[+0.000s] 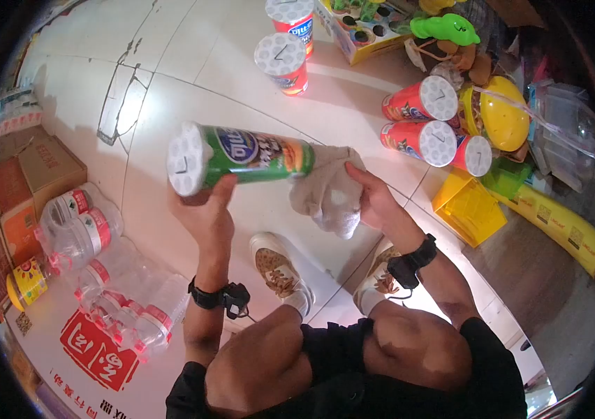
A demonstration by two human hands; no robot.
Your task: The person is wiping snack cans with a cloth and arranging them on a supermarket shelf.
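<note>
A green snack canister point(241, 157) with a white dotted lid lies tilted sideways in front of me. My left hand point(207, 213) grips it near the lidded end, thumb along its side. At the other end, my right hand point(374, 199) holds a greyish-white cloth point(332, 192), which touches the canister's base. Part of the base is hidden by the cloth. Two red canisters point(282, 63) with similar lids stand on the floor beyond. Several more red canisters point(420, 101) lean or lie at the right.
Shrink-wrapped water bottles point(88, 230) and cardboard boxes point(39, 164) stand at the left. To the right are a yellow basket point(470, 209), a yellow tube-shaped package point(556, 223), a yellow helmet-like toy point(503, 112) and a green toy point(444, 29). The tiled floor point(193, 77) has a cracked patch.
</note>
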